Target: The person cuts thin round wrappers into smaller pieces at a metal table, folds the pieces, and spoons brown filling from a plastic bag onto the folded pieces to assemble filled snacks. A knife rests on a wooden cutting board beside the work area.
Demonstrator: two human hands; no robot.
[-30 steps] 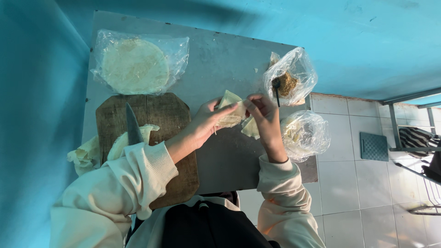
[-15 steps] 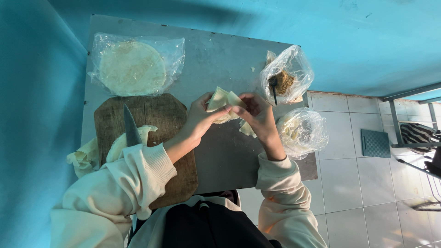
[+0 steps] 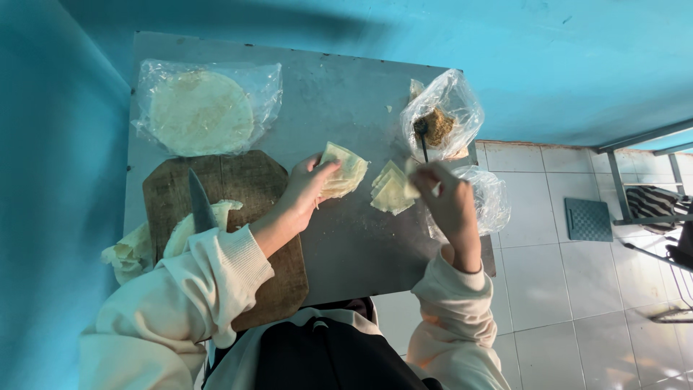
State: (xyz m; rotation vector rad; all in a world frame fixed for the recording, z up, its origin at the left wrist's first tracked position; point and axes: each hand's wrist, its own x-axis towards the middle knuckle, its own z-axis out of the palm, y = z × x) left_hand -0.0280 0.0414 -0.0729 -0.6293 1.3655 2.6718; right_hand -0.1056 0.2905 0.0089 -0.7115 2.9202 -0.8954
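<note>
On the grey metal table [image 3: 325,101], at the centre, my left hand [image 3: 307,189] is gripping a folded dough wrap [image 3: 345,170], fingers curled over its near edge. At 3 o'clock from it, a small stack of cut wraps [image 3: 390,193] is lying flat. My right hand [image 3: 449,202] is pinching one corner of that stack between thumb and fingertips. At 12 o'clock from my right hand, a clear bag of brown filling [image 3: 442,123] is standing with a spoon [image 3: 421,133] in it. At 9 o'clock, a knife [image 3: 200,202] is resting on the wooden board [image 3: 245,189].
</note>
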